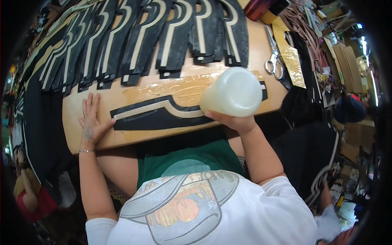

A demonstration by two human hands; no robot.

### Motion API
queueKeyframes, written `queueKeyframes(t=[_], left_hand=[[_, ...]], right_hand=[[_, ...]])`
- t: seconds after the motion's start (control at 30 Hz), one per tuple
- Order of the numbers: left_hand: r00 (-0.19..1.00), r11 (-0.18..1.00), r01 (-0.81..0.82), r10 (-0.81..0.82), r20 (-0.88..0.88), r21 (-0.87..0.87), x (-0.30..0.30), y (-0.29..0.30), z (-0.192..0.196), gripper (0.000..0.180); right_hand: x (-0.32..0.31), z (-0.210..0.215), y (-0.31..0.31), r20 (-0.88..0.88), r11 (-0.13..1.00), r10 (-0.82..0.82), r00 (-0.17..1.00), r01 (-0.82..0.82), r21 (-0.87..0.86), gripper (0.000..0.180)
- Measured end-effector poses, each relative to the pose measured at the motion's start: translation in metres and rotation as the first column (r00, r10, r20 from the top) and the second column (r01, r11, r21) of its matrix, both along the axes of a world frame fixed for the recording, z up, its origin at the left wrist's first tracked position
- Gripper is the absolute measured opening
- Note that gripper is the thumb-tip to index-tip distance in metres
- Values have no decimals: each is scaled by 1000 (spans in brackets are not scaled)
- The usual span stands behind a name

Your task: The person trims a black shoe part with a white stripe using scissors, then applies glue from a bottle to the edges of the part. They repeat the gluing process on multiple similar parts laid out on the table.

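A black fabric piece (143, 120) with a curved cream stripe lies lengthwise on the wooden board (73, 134) in front of me. My left hand (92, 124) rests flat on the board with fingers spread, its thumb touching the piece's left end. Over the piece's right part, my right hand (233, 121) grips a whitish translucent plastic bottle (239, 92). The bottle's round base faces up toward me. Its lower end and part of the striped piece are hidden behind it.
Several similar black pieces with cream stripes (143, 38) lie overlapping along the far side. Silver scissors (274, 57) lie at the far right beside a strip of brown tape (292, 57). Dark fabric (45, 126) hangs off the board's left side. A person (30, 188) is at the far left.
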State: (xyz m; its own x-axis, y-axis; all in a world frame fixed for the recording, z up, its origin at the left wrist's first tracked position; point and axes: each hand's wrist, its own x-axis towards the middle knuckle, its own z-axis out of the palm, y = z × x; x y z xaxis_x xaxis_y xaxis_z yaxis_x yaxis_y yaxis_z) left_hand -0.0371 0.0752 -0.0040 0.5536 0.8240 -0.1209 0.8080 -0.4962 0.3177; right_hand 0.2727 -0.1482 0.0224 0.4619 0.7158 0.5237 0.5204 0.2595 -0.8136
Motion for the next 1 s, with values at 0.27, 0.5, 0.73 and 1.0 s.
queueKeyframes(t=[0.27, 0.5, 0.73, 1.0], left_hand=[[999, 999, 27, -29, 36, 46, -2, -1, -4, 91], [1000, 1000, -12, 12, 20, 1, -3, -2, -2, 92], [1000, 1000, -14, 14, 16, -10, 0, -2, 4, 93], [1000, 1000, 2, -2, 31, 10, -5, -1, -3, 91]], right_hand=[[78, 6, -33, -277, 984, -166, 946, 178, 18, 38], [8, -3, 2, -60, 993, -72, 996, 77, 92, 57], [83, -6, -43, -196, 961, -266, 944, 243, -131, 52], [33, 6, 0, -359, 999, -15, 933, 27, 27, 39]])
